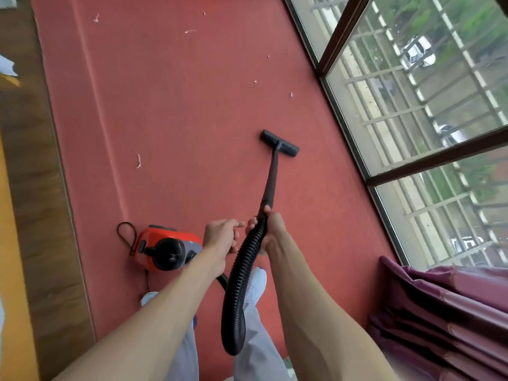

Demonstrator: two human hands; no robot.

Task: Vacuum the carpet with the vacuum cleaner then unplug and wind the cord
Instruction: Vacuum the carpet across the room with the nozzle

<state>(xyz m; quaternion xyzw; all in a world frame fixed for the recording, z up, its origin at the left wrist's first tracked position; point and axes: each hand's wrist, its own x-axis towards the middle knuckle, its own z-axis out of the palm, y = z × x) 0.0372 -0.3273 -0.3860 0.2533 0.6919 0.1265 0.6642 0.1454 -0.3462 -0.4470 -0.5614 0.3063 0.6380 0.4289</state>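
Matt carpet, glossy plastic, ribbed hose

The red carpet [178, 105] looks matt and short-piled; the vacuum cleaner [167, 248] body is glossy orange and black plastic, its hose [239, 284] ribbed black plastic with a sheen, the floor [35, 188] smooth wood grain, the curtain [445, 303] pleated purple cloth.

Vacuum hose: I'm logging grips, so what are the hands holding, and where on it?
The right hand grips the vacuum hose at its top end, where it joins the wand. The left hand is beside it, open, holding nothing.
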